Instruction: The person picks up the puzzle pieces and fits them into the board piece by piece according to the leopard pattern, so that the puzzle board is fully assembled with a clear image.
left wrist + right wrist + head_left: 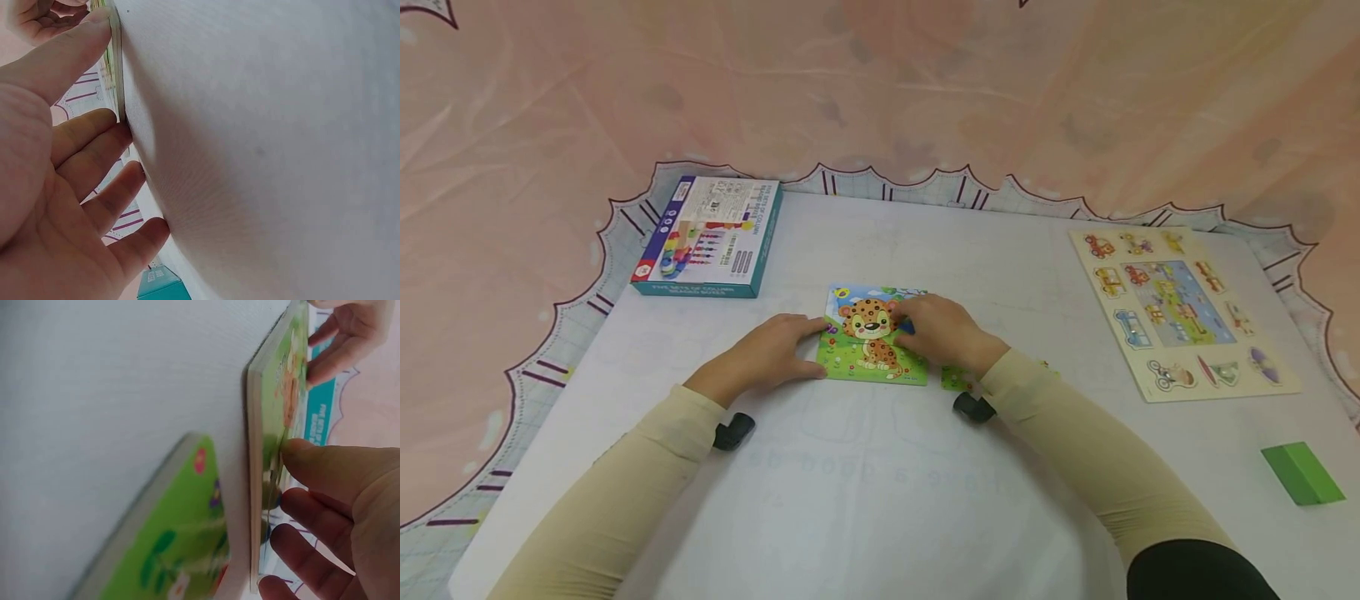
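Around one leopard puzzle [874,333]: two hands [771,354] [951,333], at least one piece [172,534].

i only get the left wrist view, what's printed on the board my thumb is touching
Observer: The board shows a spotted cartoon animal sitting on a green background.
Operator: ok and any loose piece lying near it
Observer: Yes, the right wrist view shows a green piece with flowers on it, lying apart from the board.
Operator: what's the teal corner at the bottom of my view
Observer: That belongs to a flat box whose mostly white top carries colourful pictures, seen whole in the head view.
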Tool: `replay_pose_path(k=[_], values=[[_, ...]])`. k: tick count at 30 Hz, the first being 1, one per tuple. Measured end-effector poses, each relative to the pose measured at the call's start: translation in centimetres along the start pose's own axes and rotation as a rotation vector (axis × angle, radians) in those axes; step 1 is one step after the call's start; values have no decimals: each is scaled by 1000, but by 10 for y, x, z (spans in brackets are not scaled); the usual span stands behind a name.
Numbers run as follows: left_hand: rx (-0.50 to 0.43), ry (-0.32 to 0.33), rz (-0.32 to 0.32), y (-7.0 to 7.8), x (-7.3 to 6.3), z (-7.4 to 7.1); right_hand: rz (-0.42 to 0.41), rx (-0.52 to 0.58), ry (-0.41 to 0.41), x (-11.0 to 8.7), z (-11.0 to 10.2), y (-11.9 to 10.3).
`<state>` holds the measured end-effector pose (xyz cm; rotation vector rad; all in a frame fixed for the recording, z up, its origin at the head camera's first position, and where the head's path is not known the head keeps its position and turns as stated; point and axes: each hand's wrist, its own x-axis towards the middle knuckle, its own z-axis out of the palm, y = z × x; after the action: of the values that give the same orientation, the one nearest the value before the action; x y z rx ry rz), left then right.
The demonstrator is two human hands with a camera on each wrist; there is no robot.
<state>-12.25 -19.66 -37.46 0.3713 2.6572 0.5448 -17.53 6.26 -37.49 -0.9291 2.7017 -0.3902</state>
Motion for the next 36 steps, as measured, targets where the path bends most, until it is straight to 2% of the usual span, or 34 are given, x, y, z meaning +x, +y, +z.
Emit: replay_pose_path(k=[20,32,36], values=[[-2,-2,-10,1,-1,-1,1,24,-10,-1,0,-5],[-6,-9,-14,2,0,-2,14,-23,6,-1,0,-6],[-10,-10,-15,3,-1,-1,11,32,-4,-4,-1,-4]])
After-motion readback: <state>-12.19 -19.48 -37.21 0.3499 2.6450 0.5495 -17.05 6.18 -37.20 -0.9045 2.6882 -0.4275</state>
